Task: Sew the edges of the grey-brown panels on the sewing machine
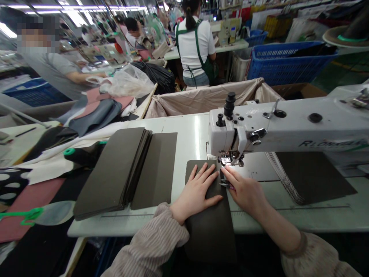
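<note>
A dark olive-brown fabric panel [211, 234] lies under the head of a white sewing machine [288, 123], its lower end hanging over the table's front edge. My left hand [198, 192] rests flat on the panel with fingers spread. My right hand [246, 194] is closed around small thread snips [224, 184], whose blades point left; the handle is mostly hidden in the palm. The fingertips of that hand touch the panel's right edge, just in front of the presser foot [230, 158].
Left of my hands stand a stack of dark panels [112, 165] and a flatter panel [158, 165]. More panels [311, 177] lie under the machine arm. A cloth-lined bin [201, 100] is behind the table [187, 130]. Co-workers sit beyond, near a blue basket [288, 65].
</note>
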